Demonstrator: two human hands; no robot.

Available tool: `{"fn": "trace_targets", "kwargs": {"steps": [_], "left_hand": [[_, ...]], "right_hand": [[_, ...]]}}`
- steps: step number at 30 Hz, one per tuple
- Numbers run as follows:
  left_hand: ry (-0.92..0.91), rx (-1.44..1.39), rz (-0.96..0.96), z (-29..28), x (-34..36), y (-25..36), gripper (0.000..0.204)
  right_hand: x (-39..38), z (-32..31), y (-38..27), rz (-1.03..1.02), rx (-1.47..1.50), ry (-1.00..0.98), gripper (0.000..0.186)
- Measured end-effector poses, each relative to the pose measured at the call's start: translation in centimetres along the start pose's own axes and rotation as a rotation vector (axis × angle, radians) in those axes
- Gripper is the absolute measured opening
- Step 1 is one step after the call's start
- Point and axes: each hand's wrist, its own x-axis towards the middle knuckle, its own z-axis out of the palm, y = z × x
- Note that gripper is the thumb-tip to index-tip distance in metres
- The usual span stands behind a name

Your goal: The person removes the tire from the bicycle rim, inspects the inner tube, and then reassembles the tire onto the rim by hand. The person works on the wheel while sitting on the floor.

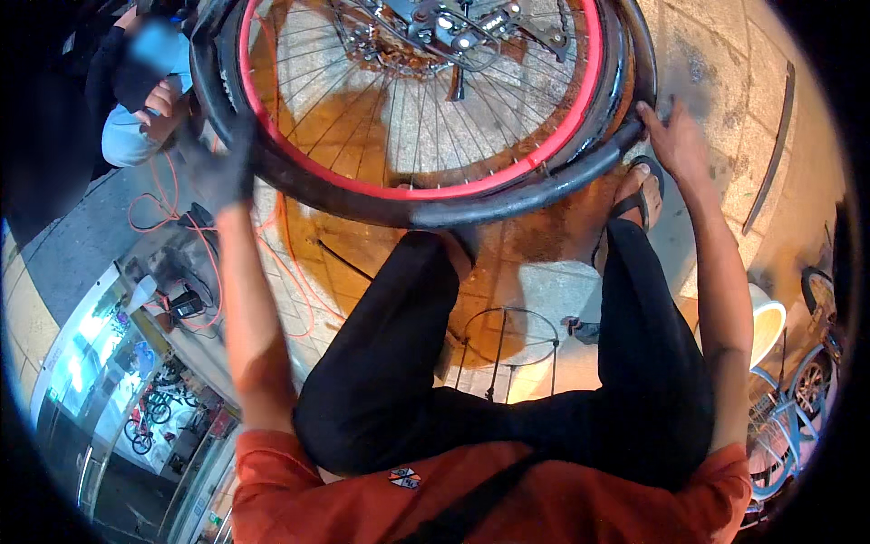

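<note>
A bicycle wheel with a red rim and thin spokes is in front of me at the top of the view. A black tyre runs round it, and a shiny inner tube bulges out along its near and right sides. My left hand, dark as if gloved and blurred, is beside the tyre's left side, thumb apart from the fingers. At the right, my bare right hand has its thumb against the tube and another finger spread away; its far fingertips are smeared.
At the upper left a person's hand shows near the wheel. Orange cable trails over the paving. A dark strip lies at right, beyond a white bucket and a blue bicycle. A wire hoop stand sits between my legs.
</note>
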Motion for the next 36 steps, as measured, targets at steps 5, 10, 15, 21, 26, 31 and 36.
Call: {"fn": "trace_targets", "kwargs": {"steps": [5,10,15,21,26,31,36], "left_hand": [[-0.112,-0.359,-0.667,-0.9,-17.8,1.4,0.074],[-0.230,-0.685,-0.948,-3.0,-16.5,2.0,0.046],[-0.087,-1.335,-1.083,-4.6,-14.3,0.4,0.037],[-0.225,-1.620,-1.337,-2.4,-26.1,1.2,0.038],[-0.850,-2.002,-1.593,3.7,-32.4,9.5,0.034],[-0.829,-1.447,-0.396,9.2,-32.5,12.3,0.031],[-0.707,-1.463,-0.613,7.2,-32.3,11.5,0.028]], "right_hand": [[-3.3,-2.1,-5.3,-0.849,-0.086,-0.085,0.050],[-8.3,0.5,-7.2,-1.009,-0.258,-0.426,0.047],[-9.3,3.6,-7.6,-1.224,-0.129,-0.277,0.050],[-9.6,4.9,-13.0,-1.205,0.111,-0.283,0.045],[-7.9,3.2,-16.9,-0.925,0.133,-0.168,0.038],[-8.8,2.0,-17.8,-1.146,0.068,-0.384,0.029],[-12.2,3.8,-15.0,-1.346,-0.013,-0.270,0.028]]}}
